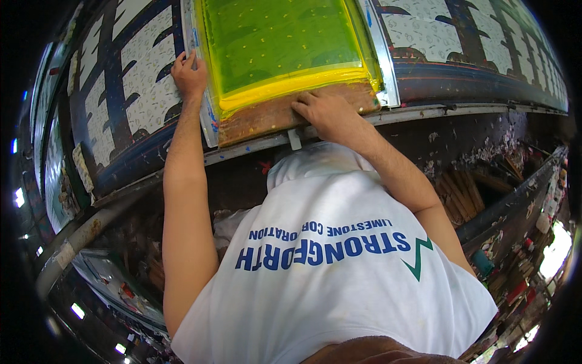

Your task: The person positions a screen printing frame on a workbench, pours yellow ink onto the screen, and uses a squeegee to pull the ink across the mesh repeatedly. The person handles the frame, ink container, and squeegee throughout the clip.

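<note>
A long printing table (485, 79) curves across the top of the view, covered with white cloth (145, 79) printed in dark blue branching bars, and a metal rail (424, 112) runs along its near edge. Below the rail the space is crowded with paint-splashed clutter, and over on the right a shelf (521, 194) holds small pots and bottles too blurred to tell apart. The person's white shirt (327, 261) fills the lower middle and hides whatever lies straight beneath. On the table sits a metal-framed printing screen (285, 42), its green mesh holding a band of yellow ink pooled against the near side. A wooden squeegee (267, 115) lies across that near end, its long axis running left to right, tilted a little up toward the right. The right hand (327, 112) is pressed over the squeegee's top edge, fingers curled on the wood. The left hand (189, 74) grips the left side bar of the screen frame, fingers wrapped over it
</note>
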